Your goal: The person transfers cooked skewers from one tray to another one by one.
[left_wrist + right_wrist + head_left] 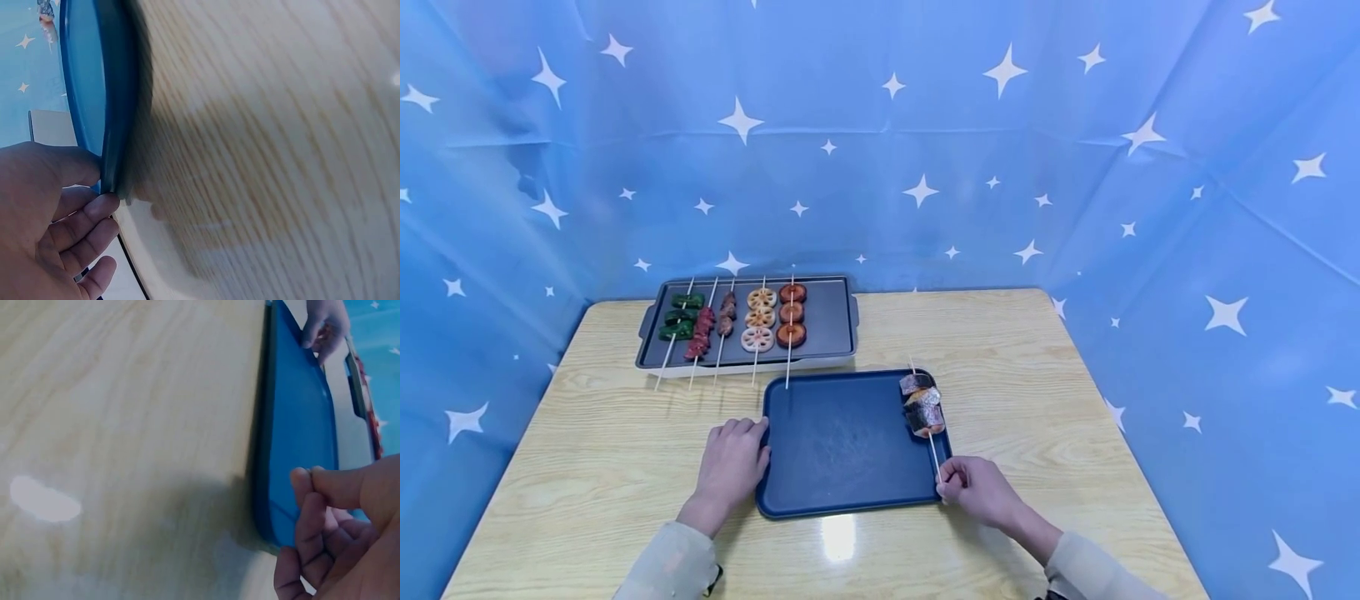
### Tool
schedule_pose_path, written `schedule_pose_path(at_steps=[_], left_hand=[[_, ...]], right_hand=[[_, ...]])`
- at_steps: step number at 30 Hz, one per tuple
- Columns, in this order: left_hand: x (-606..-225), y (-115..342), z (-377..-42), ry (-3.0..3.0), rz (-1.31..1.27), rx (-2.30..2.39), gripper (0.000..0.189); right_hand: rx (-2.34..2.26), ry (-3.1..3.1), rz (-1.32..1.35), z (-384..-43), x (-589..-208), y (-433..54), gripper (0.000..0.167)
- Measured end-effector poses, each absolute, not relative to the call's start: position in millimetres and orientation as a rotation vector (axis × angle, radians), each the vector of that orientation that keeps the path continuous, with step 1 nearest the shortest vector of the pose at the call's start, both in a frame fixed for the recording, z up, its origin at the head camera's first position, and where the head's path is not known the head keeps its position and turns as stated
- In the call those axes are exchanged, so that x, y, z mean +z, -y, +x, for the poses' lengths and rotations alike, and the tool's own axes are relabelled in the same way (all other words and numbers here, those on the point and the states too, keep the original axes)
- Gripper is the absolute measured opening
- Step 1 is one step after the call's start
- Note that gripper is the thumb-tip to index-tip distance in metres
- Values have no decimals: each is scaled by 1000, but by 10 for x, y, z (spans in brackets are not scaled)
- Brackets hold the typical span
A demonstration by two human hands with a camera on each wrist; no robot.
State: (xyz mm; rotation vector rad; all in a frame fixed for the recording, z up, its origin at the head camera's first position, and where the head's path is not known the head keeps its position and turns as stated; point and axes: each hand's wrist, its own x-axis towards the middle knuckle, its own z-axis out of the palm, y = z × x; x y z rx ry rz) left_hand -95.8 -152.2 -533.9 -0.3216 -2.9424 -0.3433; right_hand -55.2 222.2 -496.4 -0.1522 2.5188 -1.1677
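Observation:
With thumb and fingertips my right hand (981,490) pinches the lower end of a wooden skewer (935,454). Threaded on it are thick chunks of silvery-skinned fish (925,408), lying over the right side of a dark blue tray (850,450). In the right wrist view the thumb and index finger of that hand (337,519) meet at the tips, above the tray's corner. My left hand (730,462) holds the tray by its left edge. Its thumb lies on one side of the rim (115,150) and fingers on the other, as the left wrist view shows.
Behind the tray, to the left, stands a grey grill plate (829,321) on a light base. Skewers of green pepper (679,317), red meat (701,333), brown meat (727,315), lotus root (757,338) and round brown slices (791,335) lie across it. A star-patterned curtain (880,208) borders the wooden table (1022,375).

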Motion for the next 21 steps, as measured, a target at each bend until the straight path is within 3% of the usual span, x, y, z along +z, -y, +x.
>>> schedule_pose_path(at_steps=[21], left_hand=[[-5363,1515,-963,2941,-309,-347,41]], right_hand=[[-1041,-2613,-157,-452,-5110,-2220,9]])
